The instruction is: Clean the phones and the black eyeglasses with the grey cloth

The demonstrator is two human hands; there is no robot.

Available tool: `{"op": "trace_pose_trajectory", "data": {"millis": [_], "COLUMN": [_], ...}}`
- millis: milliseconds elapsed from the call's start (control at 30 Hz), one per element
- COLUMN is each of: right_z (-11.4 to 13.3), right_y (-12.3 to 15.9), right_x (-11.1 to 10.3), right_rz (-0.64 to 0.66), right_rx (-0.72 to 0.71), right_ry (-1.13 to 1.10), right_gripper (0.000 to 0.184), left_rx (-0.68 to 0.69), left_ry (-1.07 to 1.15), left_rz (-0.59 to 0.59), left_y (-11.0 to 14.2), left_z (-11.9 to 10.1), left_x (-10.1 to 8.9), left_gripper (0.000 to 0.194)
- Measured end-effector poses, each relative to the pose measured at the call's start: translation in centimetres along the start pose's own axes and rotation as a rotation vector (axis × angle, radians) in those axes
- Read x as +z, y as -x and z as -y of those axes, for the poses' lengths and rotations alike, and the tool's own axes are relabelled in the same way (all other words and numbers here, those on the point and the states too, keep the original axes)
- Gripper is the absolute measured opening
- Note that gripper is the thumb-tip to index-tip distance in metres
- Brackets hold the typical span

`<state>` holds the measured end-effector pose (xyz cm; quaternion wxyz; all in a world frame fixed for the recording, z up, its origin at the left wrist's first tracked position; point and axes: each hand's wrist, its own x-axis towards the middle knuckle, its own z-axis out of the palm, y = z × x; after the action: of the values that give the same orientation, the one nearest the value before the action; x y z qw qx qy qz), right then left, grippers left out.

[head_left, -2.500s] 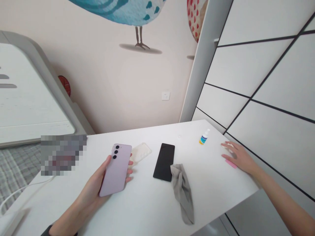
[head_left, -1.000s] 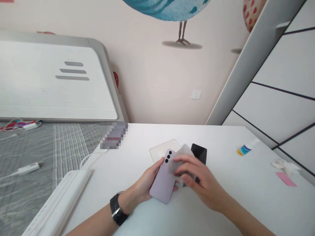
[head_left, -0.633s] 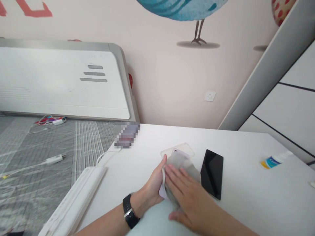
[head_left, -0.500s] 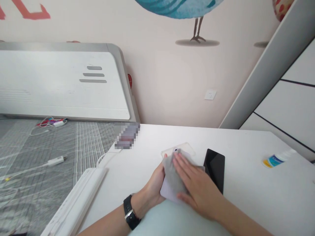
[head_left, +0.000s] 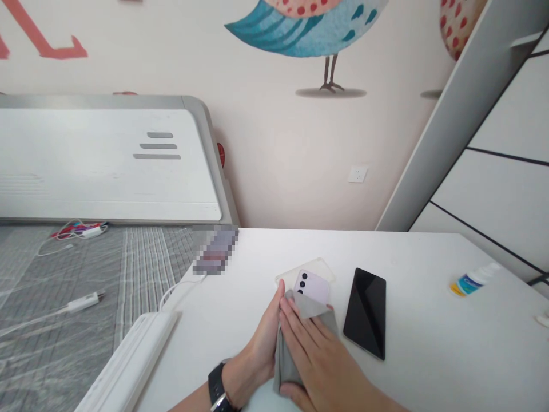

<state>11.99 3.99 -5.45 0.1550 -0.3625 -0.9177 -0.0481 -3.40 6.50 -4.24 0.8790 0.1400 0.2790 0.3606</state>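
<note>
Wiping, apparently, at lower centre: left hand (head_left: 262, 347) is gripping lilac phone (head_left: 316, 287), flattened right hand (head_left: 321, 357) is pressing grey cloth (head_left: 286, 366); next stroke is probably requiring steady support.

White table (head_left: 420, 343) bears 1 black phone (head_left: 365, 320), clear case (head_left: 311, 265), bottle (head_left: 474, 280).

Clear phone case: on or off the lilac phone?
Off. The clear case lies on the table, partly behind the lilac phone, whose back shows bare above the gray cloth.

Grey cloth (head_left: 286, 366) matt; black phone (head_left: 364, 315) glossy; tabletop (head_left: 420, 343) smooth.
</note>
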Motion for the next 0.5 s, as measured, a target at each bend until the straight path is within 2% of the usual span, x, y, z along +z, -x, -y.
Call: {"op": "trace_pose_trajectory", "data": {"millis": [33, 133, 167, 300, 333, 400, 500], "right_z": [-0.1, -0.3, -0.1, 0.5, 0.2, -1.1, -2.8], "right_y": [-0.1, -0.3, -0.3, -0.2, -0.3, -0.6, -1.4], "right_x": [0.0, -0.3, -0.4, -0.2, -0.1, -0.1, -1.2], "right_rz": [0.01, -0.035, -0.053, 0.019, 0.027, 0.005, -0.057], "right_rx": [0.013, 0.254, 0.284, 0.097, 0.114, 0.266, 0.394], "right_ry": [-0.006, 0.031, 0.038, -0.035, -0.043, -0.023, -0.013], "right_gripper": [0.087, 0.084, 0.083, 0.087, 0.089, 0.091, 0.083], "left_rx": [0.009, 0.059, 0.058, 0.038, 0.041, 0.051, 0.034], "left_ry": [0.009, 0.025, 0.026, 0.041, 0.034, 0.01, -0.02], "left_rz": [0.011, 0.0, -0.003, 0.016, 0.015, 0.002, 0.002], "left_y": [0.0, 0.1, 0.1, 0.1, 0.1, 0.1, 0.1], "left_z": [-0.1, -0.2, -0.2, -0.1, -0.1, -0.2, -0.3], "left_x": [0.0, 0.2, 0.3, 0.6, 0.6, 0.7, 0.5], "left_gripper": [0.073, 0.066, 0.066, 0.076, 0.075, 0.073, 0.071]}}
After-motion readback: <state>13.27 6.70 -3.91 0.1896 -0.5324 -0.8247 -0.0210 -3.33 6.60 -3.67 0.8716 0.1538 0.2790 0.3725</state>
